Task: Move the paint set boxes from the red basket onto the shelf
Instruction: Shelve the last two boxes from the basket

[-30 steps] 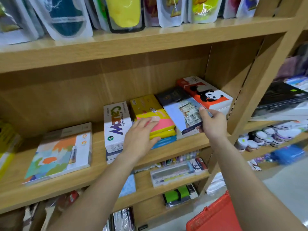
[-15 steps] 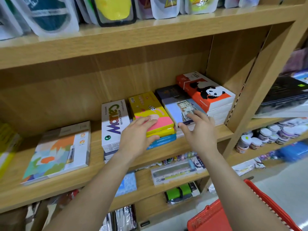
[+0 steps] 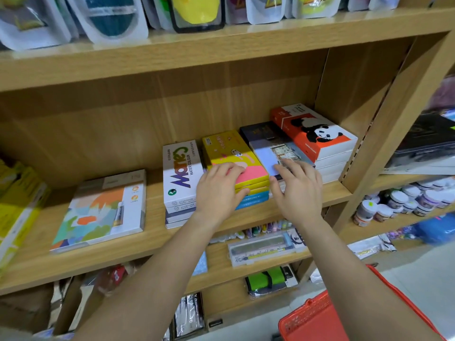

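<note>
Both hands are resting flat, fingers spread: left hand [image 3: 219, 190] on the yellow box [image 3: 234, 156], right hand [image 3: 299, 190] on the blue box [image 3: 268, 156]; these look light, stiff and slick, best gripped by their long edges.

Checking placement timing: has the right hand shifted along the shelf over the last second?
Yes. The right hand has moved left and toward the shelf's front edge, away from the panda box, and lies flat on the blue-grey box.
</note>
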`<action>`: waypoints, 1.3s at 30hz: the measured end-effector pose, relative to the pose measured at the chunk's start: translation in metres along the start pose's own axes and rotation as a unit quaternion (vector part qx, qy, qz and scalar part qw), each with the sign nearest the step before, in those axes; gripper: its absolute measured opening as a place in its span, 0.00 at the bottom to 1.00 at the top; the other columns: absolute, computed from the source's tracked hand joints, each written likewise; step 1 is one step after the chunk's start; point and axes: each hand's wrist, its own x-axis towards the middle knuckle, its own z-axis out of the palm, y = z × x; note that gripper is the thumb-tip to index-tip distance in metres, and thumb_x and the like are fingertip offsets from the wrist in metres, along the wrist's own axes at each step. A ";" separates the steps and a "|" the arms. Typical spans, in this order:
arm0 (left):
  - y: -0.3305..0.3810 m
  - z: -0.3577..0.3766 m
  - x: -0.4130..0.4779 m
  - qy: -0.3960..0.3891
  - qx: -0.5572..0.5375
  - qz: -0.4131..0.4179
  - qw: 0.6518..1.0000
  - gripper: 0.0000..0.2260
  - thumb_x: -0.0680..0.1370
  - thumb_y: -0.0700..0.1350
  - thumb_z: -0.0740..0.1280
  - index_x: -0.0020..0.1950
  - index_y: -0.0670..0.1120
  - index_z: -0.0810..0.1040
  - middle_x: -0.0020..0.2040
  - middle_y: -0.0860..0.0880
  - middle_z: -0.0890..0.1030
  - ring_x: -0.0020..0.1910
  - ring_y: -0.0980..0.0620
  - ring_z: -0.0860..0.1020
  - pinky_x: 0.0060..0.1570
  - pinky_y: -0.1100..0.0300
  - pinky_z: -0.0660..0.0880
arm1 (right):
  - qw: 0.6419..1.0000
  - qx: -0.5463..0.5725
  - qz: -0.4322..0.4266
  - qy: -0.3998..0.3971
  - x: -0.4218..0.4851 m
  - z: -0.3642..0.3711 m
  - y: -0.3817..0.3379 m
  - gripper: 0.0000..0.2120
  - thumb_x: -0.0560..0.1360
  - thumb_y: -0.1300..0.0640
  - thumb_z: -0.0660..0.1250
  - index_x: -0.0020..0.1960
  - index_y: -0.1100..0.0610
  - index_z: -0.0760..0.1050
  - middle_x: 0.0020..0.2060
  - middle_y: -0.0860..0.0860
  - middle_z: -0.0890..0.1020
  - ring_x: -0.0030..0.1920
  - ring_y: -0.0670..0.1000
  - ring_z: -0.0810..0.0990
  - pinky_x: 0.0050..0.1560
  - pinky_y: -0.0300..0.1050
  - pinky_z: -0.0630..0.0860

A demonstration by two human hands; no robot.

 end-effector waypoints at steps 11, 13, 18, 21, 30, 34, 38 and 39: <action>-0.100 -0.046 -0.064 -0.035 -0.024 -0.105 0.994 0.23 0.78 0.59 0.68 0.73 0.57 0.73 0.77 0.53 0.70 0.75 0.48 0.66 0.72 0.49 0.64 | 0.984 0.018 -0.088 -0.155 0.026 0.014 -0.012 0.23 0.78 0.44 0.70 0.72 0.43 0.76 0.76 0.49 0.73 0.76 0.56 0.69 0.73 0.59 0.58; -0.103 -0.045 -0.066 -0.057 -0.055 -0.124 0.989 0.22 0.79 0.57 0.67 0.74 0.59 0.72 0.78 0.55 0.68 0.74 0.49 0.68 0.69 0.50 0.68 | 0.984 0.015 -0.086 -0.155 0.025 0.014 -0.014 0.23 0.78 0.45 0.71 0.72 0.44 0.76 0.75 0.49 0.74 0.76 0.57 0.69 0.73 0.58 0.58; -0.097 -0.045 -0.067 -0.051 -0.068 -0.131 0.988 0.24 0.79 0.57 0.68 0.75 0.58 0.69 0.78 0.55 0.67 0.72 0.49 0.70 0.66 0.52 0.71 | 0.984 -0.017 -0.064 -0.166 0.022 0.003 -0.034 0.25 0.78 0.47 0.70 0.74 0.47 0.73 0.75 0.50 0.73 0.77 0.55 0.67 0.78 0.58 0.52; -0.112 -0.055 -0.082 -0.041 -0.098 -0.157 0.982 0.30 0.77 0.60 0.69 0.77 0.56 0.66 0.77 0.55 0.68 0.74 0.52 0.68 0.68 0.52 0.69 | 0.986 0.028 -0.074 -0.145 0.012 -0.004 -0.075 0.25 0.76 0.49 0.72 0.72 0.51 0.76 0.71 0.53 0.78 0.73 0.57 0.72 0.77 0.60 0.60; -0.218 -0.077 -0.191 -0.091 0.037 -0.317 0.943 0.33 0.76 0.70 0.61 0.77 0.55 0.68 0.80 0.43 0.62 0.79 0.38 0.57 0.77 0.40 0.52 | 0.969 0.046 -0.131 -0.204 -0.018 0.042 -0.200 0.28 0.80 0.39 0.63 0.76 0.51 0.70 0.75 0.52 0.72 0.75 0.57 0.68 0.75 0.56 0.64; -0.226 -0.070 -0.196 -0.112 0.047 -0.319 0.940 0.26 0.80 0.66 0.56 0.77 0.61 0.66 0.81 0.50 0.62 0.79 0.33 0.54 0.72 0.39 0.64 | 0.976 0.025 -0.106 -0.187 -0.022 0.057 -0.201 0.25 0.81 0.40 0.60 0.75 0.48 0.71 0.74 0.51 0.73 0.75 0.57 0.67 0.74 0.56 0.63; -0.227 -0.067 -0.185 -0.115 0.087 -0.299 0.943 0.21 0.83 0.60 0.54 0.76 0.63 0.66 0.80 0.52 0.65 0.78 0.34 0.58 0.71 0.39 0.63 | 0.979 0.018 -0.094 -0.180 -0.022 0.060 -0.205 0.22 0.81 0.43 0.61 0.73 0.48 0.72 0.73 0.50 0.73 0.73 0.57 0.68 0.72 0.57 0.64; -0.228 -0.067 -0.181 -0.117 0.094 -0.292 0.944 0.20 0.84 0.59 0.54 0.76 0.63 0.67 0.79 0.51 0.66 0.77 0.34 0.59 0.72 0.40 0.62 | 0.980 0.016 -0.090 -0.180 -0.023 0.060 -0.207 0.21 0.81 0.44 0.61 0.73 0.47 0.72 0.73 0.50 0.73 0.73 0.57 0.67 0.72 0.57 0.64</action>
